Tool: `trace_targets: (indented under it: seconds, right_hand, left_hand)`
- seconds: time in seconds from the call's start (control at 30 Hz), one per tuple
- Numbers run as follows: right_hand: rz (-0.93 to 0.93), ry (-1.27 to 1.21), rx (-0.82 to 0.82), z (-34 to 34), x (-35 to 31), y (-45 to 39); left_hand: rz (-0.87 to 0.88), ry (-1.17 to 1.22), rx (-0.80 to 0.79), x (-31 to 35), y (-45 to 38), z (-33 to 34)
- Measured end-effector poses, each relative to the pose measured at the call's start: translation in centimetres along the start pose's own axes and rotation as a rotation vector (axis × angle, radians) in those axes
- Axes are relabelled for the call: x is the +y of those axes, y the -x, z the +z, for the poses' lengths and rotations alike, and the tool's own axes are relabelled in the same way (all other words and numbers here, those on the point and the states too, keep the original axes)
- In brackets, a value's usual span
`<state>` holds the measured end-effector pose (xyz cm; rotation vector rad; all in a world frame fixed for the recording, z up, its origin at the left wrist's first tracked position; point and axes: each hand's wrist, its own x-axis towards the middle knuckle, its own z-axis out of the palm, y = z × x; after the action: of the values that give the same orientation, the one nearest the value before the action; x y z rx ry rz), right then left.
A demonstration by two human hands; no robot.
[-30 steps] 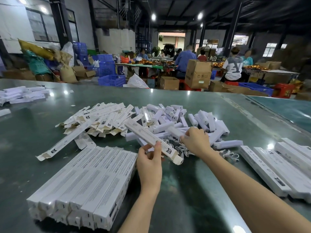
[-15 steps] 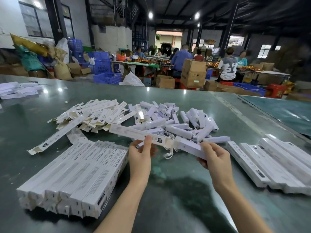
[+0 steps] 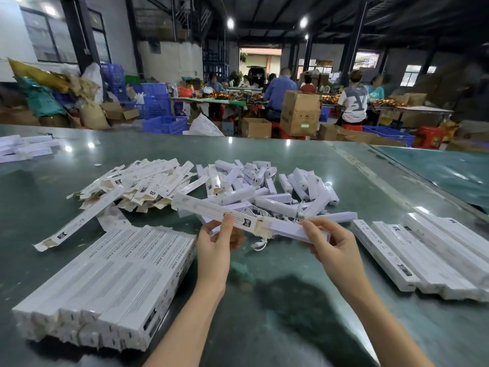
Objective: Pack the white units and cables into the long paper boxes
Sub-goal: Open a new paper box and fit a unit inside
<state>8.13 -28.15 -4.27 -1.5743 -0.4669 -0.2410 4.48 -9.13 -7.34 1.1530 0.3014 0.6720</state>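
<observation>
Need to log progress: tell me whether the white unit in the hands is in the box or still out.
Partly in. The white unit, held by the right hand, enters the open end of the paper box gripped by the left hand; most still shows.

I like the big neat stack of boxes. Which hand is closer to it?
Left. The left hand hovers just right of the big stack; the right hand is farther right, gripping the white unit.

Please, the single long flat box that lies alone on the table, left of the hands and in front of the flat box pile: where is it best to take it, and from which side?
Probably at the middle of the lone flat box, with a grip across its narrow width, coming from above. It lies flat and diagonal with bare table along both long edges, so fingers fit either side. Its near end has an open flap, which would likely bend if pinched.
</observation>
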Motion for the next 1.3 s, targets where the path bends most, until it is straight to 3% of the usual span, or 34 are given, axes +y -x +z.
trace_targets:
  seconds: [0.6, 0.9, 1.07, 1.2, 1.3]
  right_hand:
    - [-0.115, 0.059, 0.007, 0.9, 0.3, 0.9]
    - [-0.125, 0.175, 0.041, 1.3, -0.8, 0.8]
    - [-0.034, 0.067, -0.002, 2.7, -0.6, 1.3]
    - [0.029, -0.292, 0.062, 3.2, -0.6, 1.4]
    - [-0.099, -0.184, 0.055, 3.1, -0.9, 1.5]
  left_hand:
    - [-0.139, 0.2, -0.054, 1.2, 0.9, 0.4]
    - [-0.119, 0.117, -0.138, 1.5, 1.3, 0.7]
    - [-0.166, 0.148, -0.246, 1.3, 1.8, 1.3]
    - [-0.247, 0.296, -0.22, 1.5, 1.5, 1.1]
    - [-0.281, 0.364, -0.216, 1.7, 1.2, 0.9]
